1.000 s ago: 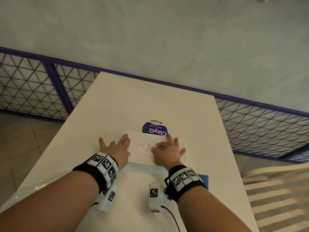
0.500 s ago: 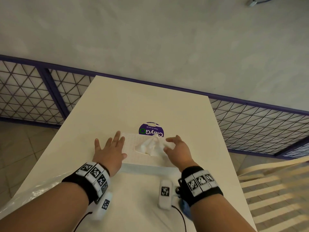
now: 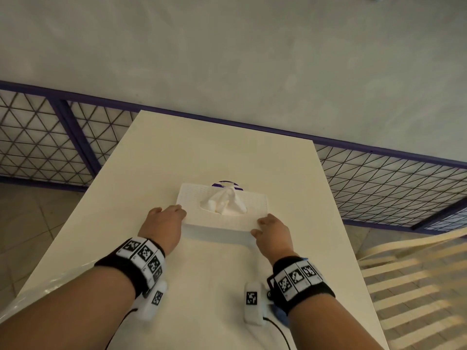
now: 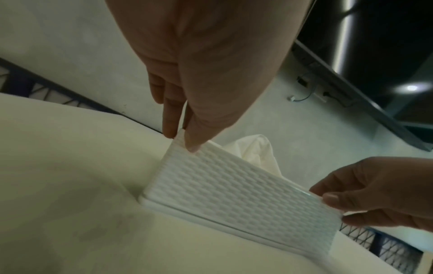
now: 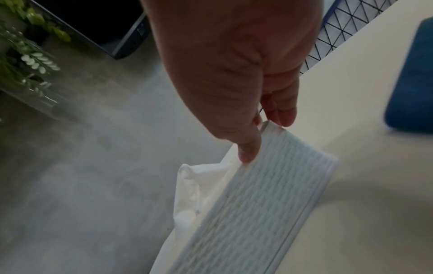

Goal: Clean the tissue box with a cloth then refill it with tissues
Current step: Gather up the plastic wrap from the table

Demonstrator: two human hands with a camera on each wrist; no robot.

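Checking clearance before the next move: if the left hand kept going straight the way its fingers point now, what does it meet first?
The tissue box. The left hand already pinches its near left corner, fingers pointing away across the table. Beyond the box, the pulled-up tissue likely lies right of that line, though depth is unclear.

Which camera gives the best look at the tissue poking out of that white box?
The head view: the tissue stands whole above the tissue box. The left wrist view shows only its top behind the box; the right wrist view shows it blurred, from the side.

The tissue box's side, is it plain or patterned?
Patterned: the white tissue box has a raised basket-weave texture, clearest in the left wrist view.
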